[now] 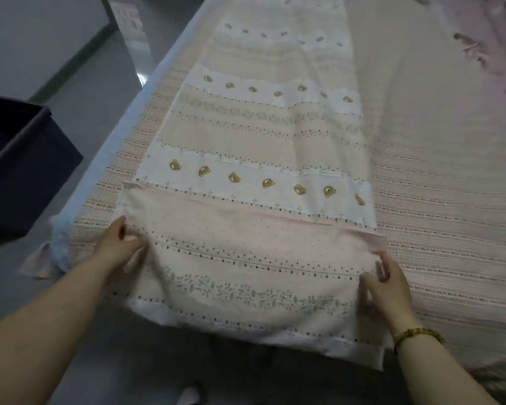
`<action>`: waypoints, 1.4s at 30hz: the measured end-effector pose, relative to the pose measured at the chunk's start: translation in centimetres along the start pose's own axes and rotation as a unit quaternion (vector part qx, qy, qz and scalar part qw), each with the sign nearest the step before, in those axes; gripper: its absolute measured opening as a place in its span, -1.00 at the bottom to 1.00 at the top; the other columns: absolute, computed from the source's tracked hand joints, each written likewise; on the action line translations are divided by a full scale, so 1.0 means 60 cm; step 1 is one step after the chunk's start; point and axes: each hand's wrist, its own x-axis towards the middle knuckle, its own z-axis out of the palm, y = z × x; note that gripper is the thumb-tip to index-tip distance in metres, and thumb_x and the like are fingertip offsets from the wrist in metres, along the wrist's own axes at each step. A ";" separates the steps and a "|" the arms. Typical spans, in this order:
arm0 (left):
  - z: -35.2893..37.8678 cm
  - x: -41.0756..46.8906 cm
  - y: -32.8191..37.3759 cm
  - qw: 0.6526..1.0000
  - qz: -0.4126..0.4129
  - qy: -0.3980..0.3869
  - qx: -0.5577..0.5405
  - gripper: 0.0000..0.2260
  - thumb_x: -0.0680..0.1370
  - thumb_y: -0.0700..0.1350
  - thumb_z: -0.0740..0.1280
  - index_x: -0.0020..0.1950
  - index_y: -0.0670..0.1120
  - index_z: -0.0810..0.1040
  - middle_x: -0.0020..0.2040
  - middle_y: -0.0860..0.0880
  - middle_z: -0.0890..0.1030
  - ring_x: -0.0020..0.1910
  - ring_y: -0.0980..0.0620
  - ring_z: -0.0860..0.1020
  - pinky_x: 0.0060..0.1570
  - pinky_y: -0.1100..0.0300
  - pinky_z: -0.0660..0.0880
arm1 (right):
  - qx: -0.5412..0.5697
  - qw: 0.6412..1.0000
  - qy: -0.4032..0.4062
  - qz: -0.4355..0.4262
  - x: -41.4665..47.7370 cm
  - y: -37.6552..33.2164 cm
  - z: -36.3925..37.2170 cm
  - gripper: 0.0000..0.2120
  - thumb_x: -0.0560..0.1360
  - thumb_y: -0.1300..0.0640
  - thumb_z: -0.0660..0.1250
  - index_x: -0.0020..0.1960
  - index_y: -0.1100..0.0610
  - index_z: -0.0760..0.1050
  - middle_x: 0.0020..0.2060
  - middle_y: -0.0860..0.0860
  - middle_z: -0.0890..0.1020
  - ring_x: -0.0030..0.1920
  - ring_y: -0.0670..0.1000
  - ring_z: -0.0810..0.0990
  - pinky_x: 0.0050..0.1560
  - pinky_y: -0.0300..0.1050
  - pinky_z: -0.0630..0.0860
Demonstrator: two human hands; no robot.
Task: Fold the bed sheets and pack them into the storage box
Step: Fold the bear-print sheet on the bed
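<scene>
My left hand (120, 244) and right hand (387, 283) each pinch a side edge of the pale pink printed cotton bed sheet (254, 171), folded into a long strip on the woven striped mattress (438, 217). Its near edge overhangs the bed. The dark fabric storage box (21, 165) stands open on the bare grey floor (79, 83) to my left.

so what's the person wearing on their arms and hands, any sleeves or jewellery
Both forearms are bare, with no sleeves in view. The left hand shows no rings, watch or glove. The right hand is also ungloved, but a gold-coloured bracelet of chunky amber-toned beads or links circles that wrist. No other markings can be made out.
</scene>
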 end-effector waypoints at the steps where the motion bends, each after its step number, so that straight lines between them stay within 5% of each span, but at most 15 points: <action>1: 0.010 0.004 -0.010 0.999 0.013 0.018 0.043 -0.40 0.52 -0.22 0.32 0.50 -0.17 0.15 0.47 -0.20 0.23 0.42 -0.19 0.24 0.38 -0.01 0.18 | -0.039 0.999 0.033 -0.007 -0.002 0.010 0.006 -0.74 0.44 0.27 0.31 0.13 0.21 0.44 0.12 0.10 0.51 0.16 0.14 0.47 0.19 0.12 0.43; 4: 0.022 0.008 -0.015 0.983 0.034 0.105 0.145 -0.41 0.48 -0.12 0.37 0.46 -0.14 0.23 0.45 -0.21 0.22 0.42 -0.21 0.18 0.40 -0.05 0.14 | -0.048 0.996 0.070 0.017 -0.011 0.016 0.006 -0.61 0.44 0.20 0.36 0.25 0.18 0.40 0.18 0.21 0.49 0.17 0.25 0.45 0.19 0.18 0.43; 7: 0.018 0.022 -0.025 0.989 -0.026 0.121 0.081 -0.29 0.43 -0.05 0.44 0.47 -0.15 0.18 0.46 -0.22 0.19 0.42 -0.24 0.17 0.40 -0.10 0.14 | 0.006 0.997 0.049 0.059 -0.007 0.010 0.002 -0.54 0.49 0.22 0.32 0.35 0.23 0.30 0.24 0.20 0.45 0.23 0.24 0.43 0.20 0.13 0.39; 14: -0.019 -0.006 -0.079 0.990 -0.139 -0.003 -0.004 -0.55 0.48 -0.22 0.37 0.33 -0.31 0.38 0.30 -0.31 0.43 0.27 -0.31 0.40 0.20 -0.08 0.35 | 0.061 0.985 -0.036 0.156 -0.038 0.044 -0.002 -0.58 0.51 0.07 0.28 0.31 0.22 0.38 0.21 0.19 0.50 0.17 0.21 0.47 0.22 0.16 0.40; 18: -0.037 -0.043 -0.123 0.980 -0.188 -0.059 -0.025 -0.53 0.47 -0.28 0.37 0.34 -0.34 0.36 0.32 -0.26 0.43 0.27 -0.27 0.40 0.23 -0.05 0.34 | 0.084 0.964 -0.087 0.238 -0.093 0.085 -0.001 -0.57 0.48 0.18 0.34 0.29 0.33 0.40 0.18 0.24 0.53 0.18 0.24 0.49 0.25 0.05 0.37; 21: -0.050 -0.074 -0.131 0.964 -0.237 -0.078 -0.090 -0.56 0.52 -0.24 0.32 0.37 -0.26 0.34 0.20 -0.21 0.49 0.03 -0.19 0.47 0.10 -0.02 0.38 | 0.094 0.956 -0.099 0.261 -0.126 0.099 -0.011 -0.62 0.48 0.25 0.33 0.25 0.39 0.42 0.11 0.28 0.55 0.06 0.20 0.51 0.20 0.03 0.39; 24: -0.078 -0.089 -0.123 0.947 -0.242 -0.061 -0.201 -0.64 0.56 -0.22 0.26 0.35 -0.25 0.37 -0.06 -0.17 0.61 -0.26 -0.07 0.54 -0.33 0.18 0.58 | 0.123 0.952 -0.069 0.270 -0.148 0.099 -0.031 -0.68 0.52 0.24 0.29 0.24 0.35 0.44 0.00 0.25 0.57 -0.03 0.20 0.52 0.01 0.01 0.52; 26: -0.098 -0.093 -0.108 0.938 -0.224 -0.037 -0.261 -0.64 0.59 -0.20 0.21 0.38 -0.23 0.33 0.14 -0.21 0.58 -0.08 -0.10 0.58 -0.17 0.19 0.60 | 0.143 0.954 -0.050 0.258 -0.157 0.084 -0.049 -0.76 0.54 0.23 0.26 0.17 0.30 0.46 -0.16 0.20 0.56 -0.19 0.16 0.51 -0.35 -0.16 0.54; 28: -0.118 -0.100 -0.076 0.932 -0.198 -0.030 -0.303 -0.61 0.60 -0.18 0.18 0.43 -0.20 0.27 0.35 -0.24 0.41 0.22 -0.17 0.45 0.20 0.05 0.44 | 0.171 0.957 -0.032 0.232 -0.158 0.061 -0.074 -0.76 0.54 0.20 0.25 0.15 0.30 0.46 -0.18 0.20 0.56 -0.16 0.16 0.52 -0.22 -0.05 0.56; 30: -0.133 -0.105 -0.032 0.928 -0.163 -0.017 -0.335 -0.59 0.60 -0.16 0.18 0.45 -0.16 0.25 0.37 -0.22 0.38 0.25 -0.18 0.44 0.13 0.03 0.48 | 0.200 0.956 -0.026 0.215 -0.157 0.023 -0.099 -0.78 0.55 0.17 0.23 0.14 0.26 0.45 -0.17 0.18 0.57 -0.14 0.18 0.53 -0.04 0.06 0.52; 32: -0.146 -0.111 0.016 0.919 -0.156 -0.005 -0.362 -0.57 0.59 -0.13 0.21 0.45 -0.17 0.26 0.35 -0.19 0.40 0.24 -0.16 0.45 -0.07 0.09 0.56 | 0.235 0.952 -0.021 0.194 -0.155 -0.023 -0.123 -0.84 0.57 0.19 0.21 0.12 0.20 0.42 -0.24 0.14 0.54 -0.25 0.12 0.49 -0.31 -0.12 0.53; 34: -0.157 -0.115 0.061 0.906 -0.150 -0.004 -0.395 -0.56 0.59 -0.10 0.22 0.43 -0.21 0.27 0.34 -0.18 0.41 0.30 -0.15 0.41 0.04 0.08 0.51 | 0.277 0.946 -0.008 0.167 -0.148 -0.066 -0.145 -0.86 0.57 0.21 0.19 0.13 0.17 0.40 -0.27 0.11 0.50 -0.31 0.06 0.43 -0.60 -0.33 0.44; 36: -0.159 -0.112 0.096 0.896 -0.139 0.002 -0.423 -0.58 0.59 -0.12 0.21 0.42 -0.22 0.28 0.35 -0.18 0.41 0.30 -0.13 0.42 0.19 0.06 0.42 | 0.302 0.943 -0.004 0.136 -0.137 -0.096 -0.158 -0.80 0.58 0.23 0.16 0.20 0.17 0.38 -0.25 0.09 0.47 -0.30 0.03 0.42 -0.64 -0.36 0.42; 39: -0.160 -0.117 0.146 0.887 -0.098 0.010 -0.451 -0.62 0.61 -0.15 0.18 0.42 -0.21 0.29 0.36 -0.17 0.40 0.05 -0.06 0.53 -0.27 0.32 0.56 | 0.332 0.938 0.008 0.097 -0.112 -0.137 -0.173 -0.65 0.58 0.26 0.15 0.36 0.22 0.30 -0.21 0.06 0.43 -0.30 0.02 0.39 -0.56 -0.32 0.48; 42: -0.160 -0.091 0.171 0.880 -0.091 0.019 -0.465 -0.65 0.61 -0.16 0.16 0.39 -0.20 0.33 0.17 -0.13 0.59 -0.02 -0.01 0.60 -0.63 0.32 0.45 | 0.339 0.938 0.008 0.072 -0.077 -0.175 -0.176 -0.64 0.58 0.27 0.14 0.38 0.25 0.29 -0.20 0.04 0.44 -0.25 0.01 0.43 -0.32 -0.13 0.45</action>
